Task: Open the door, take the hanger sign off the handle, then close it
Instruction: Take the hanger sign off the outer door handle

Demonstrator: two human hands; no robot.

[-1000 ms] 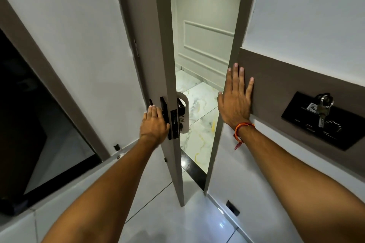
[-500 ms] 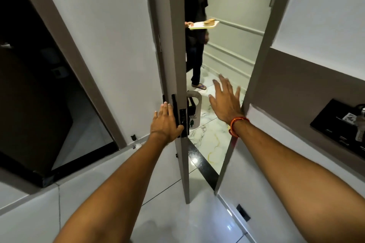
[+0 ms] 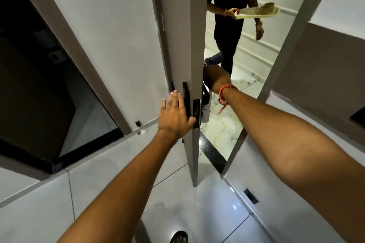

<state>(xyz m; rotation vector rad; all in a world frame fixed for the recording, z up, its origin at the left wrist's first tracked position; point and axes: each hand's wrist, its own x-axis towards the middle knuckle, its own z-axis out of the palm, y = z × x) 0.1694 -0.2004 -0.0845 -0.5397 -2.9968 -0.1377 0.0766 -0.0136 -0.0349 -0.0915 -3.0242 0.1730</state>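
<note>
Nearest me, my left hand lies flat, fingers spread, on the inner black handle of the door, which stands open edge-on. Just past the edge, my right hand reaches round to the white hanger sign, still hung on the outer handle (fingers hidden, so I cannot tell their grip). Removal and closing remain. Beyond, a person carries a tray.

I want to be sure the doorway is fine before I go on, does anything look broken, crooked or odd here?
Nothing looks damaged or spilled. The grey door stands ajar, and the white hanger sign still hangs on the outer side. One surprise: a person in dark clothes is walking past outside carrying a pale tray.
</note>
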